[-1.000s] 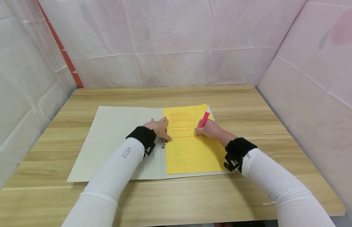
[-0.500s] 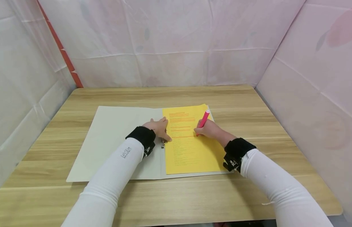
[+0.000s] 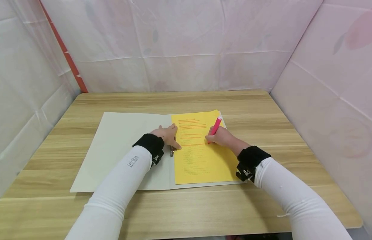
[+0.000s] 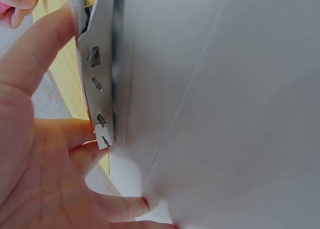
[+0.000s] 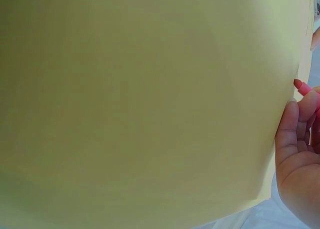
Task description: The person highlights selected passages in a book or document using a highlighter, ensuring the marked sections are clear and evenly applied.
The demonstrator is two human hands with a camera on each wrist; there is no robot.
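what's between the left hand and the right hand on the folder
In the head view, a stretch of the yellow sheet lies between the left hand and the right hand holding the pink marker; red lines cross that stretch.

An open folder [image 3: 119, 150] is laid flat on the tabletop [image 3: 264, 110]. A sheet of paper [image 3: 204, 163] is placed on its right half. The left hand [image 3: 169, 135] is rested at the sheet's left edge, beside the metal clip [image 3: 172, 152], and a marker [image 3: 216, 126] is held on the sheet by the right hand [image 3: 220, 136].
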